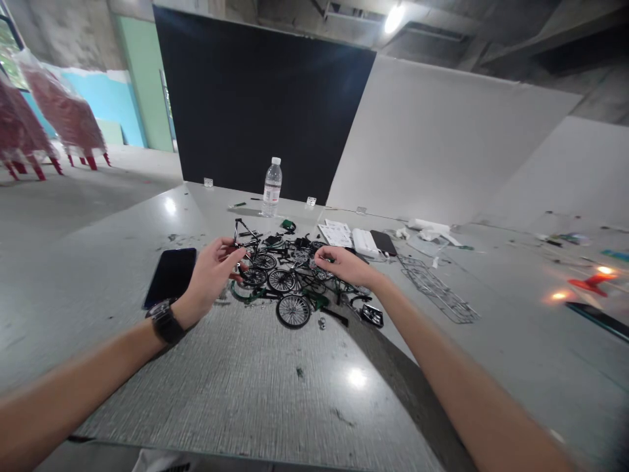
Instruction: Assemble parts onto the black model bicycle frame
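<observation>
My left hand (216,267), with a black watch (167,321) on its wrist, has its thumb and fingers closed around part of a thin black frame (239,231) at the left side of a pile. To the right, my right hand (337,261) is closed above the pile; anything between its fingertips is too small to name. The pile holds several small black model-bicycle parts. A spoked wheel (293,311) lies at its front edge, another wheel (282,280) just behind it. Near my right forearm is a small black tray (372,314) with metallic bits.
A phone (171,276) lies left of my left hand. Behind the pile stand a water bottle (272,188) and a dark panel (260,98). Printed sheets (336,233), a white box (364,243) and an empty grey parts frame (437,288) lie to the right.
</observation>
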The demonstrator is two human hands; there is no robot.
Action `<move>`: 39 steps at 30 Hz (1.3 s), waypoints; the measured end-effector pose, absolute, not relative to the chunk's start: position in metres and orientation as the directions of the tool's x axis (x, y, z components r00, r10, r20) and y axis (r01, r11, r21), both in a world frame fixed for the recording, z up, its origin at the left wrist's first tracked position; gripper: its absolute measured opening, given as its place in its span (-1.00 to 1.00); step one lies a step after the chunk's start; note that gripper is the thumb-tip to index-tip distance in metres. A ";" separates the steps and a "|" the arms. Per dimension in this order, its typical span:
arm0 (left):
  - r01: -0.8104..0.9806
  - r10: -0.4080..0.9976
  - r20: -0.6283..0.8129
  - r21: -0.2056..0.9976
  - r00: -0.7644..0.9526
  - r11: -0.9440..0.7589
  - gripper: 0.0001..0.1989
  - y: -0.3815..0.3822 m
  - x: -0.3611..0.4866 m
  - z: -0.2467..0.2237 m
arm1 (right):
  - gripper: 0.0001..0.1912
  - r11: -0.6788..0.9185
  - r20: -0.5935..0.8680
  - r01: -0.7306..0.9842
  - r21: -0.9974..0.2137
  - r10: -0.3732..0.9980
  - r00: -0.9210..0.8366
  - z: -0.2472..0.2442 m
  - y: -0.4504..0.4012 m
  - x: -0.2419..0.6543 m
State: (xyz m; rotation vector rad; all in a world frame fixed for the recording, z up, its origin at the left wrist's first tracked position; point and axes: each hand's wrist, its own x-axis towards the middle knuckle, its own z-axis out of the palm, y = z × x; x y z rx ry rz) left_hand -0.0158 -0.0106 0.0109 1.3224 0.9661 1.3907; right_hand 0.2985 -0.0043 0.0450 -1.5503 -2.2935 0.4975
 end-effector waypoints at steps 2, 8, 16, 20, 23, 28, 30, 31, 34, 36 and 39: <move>-0.114 0.969 0.243 0.965 0.039 -0.237 -0.65 -0.011 -0.016 0.011 | -0.72 0.342 0.072 0.824 -0.452 0.934 -0.349 0.044 -0.005 0.297; -0.104 0.965 0.256 0.963 0.052 -0.250 -0.66 -0.010 -0.016 0.010 | -0.79 0.265 0.042 0.909 -0.321 0.963 -0.265 0.041 -0.005 0.288; -0.104 0.967 0.252 0.964 0.046 -0.246 -0.66 -0.011 -0.015 0.011 | -0.87 0.221 -0.056 0.955 -0.197 0.970 -0.236 0.050 -0.006 0.298; -0.102 0.967 0.250 0.965 0.056 -0.243 -0.65 -0.010 -0.015 0.010 | -0.90 0.258 -0.007 0.946 -0.196 0.964 -0.264 0.052 -0.006 0.295; -0.088 0.964 0.258 0.964 0.064 -0.252 -0.65 -0.010 -0.015 0.009 | -0.81 0.303 0.061 0.932 -0.201 0.953 -0.297 0.056 -0.008 0.291; -0.081 0.963 0.261 0.963 0.069 -0.256 -0.67 -0.010 -0.016 0.009 | -0.78 0.276 0.040 0.951 -0.136 0.961 -0.273 0.060 -0.011 0.288; -0.081 0.962 0.264 0.963 0.067 -0.259 -0.68 -0.010 -0.016 0.009 | -0.86 0.262 0.032 0.963 -0.056 0.965 -0.260 0.057 -0.011 0.289; -0.081 0.962 0.263 0.963 0.067 -0.257 -0.67 -0.010 -0.016 0.008 | -0.88 0.257 0.030 0.966 -0.020 0.966 -0.257 0.055 -0.010 0.289; -0.075 0.965 0.252 0.966 0.068 -0.247 -0.66 -0.009 -0.016 0.008 | -0.80 0.266 0.034 0.963 0.041 0.963 -0.268 0.048 -0.009 0.288; -0.072 0.965 0.252 0.966 0.072 -0.247 -0.66 -0.009 -0.016 0.007 | -0.73 0.307 0.069 0.950 0.051 0.948 -0.310 0.045 -0.009 0.284; -0.073 0.961 0.265 0.963 0.080 -0.259 -0.68 -0.009 -0.016 0.007 | -0.65 0.375 0.077 0.926 0.049 0.923 -0.378 0.041 -0.011 0.278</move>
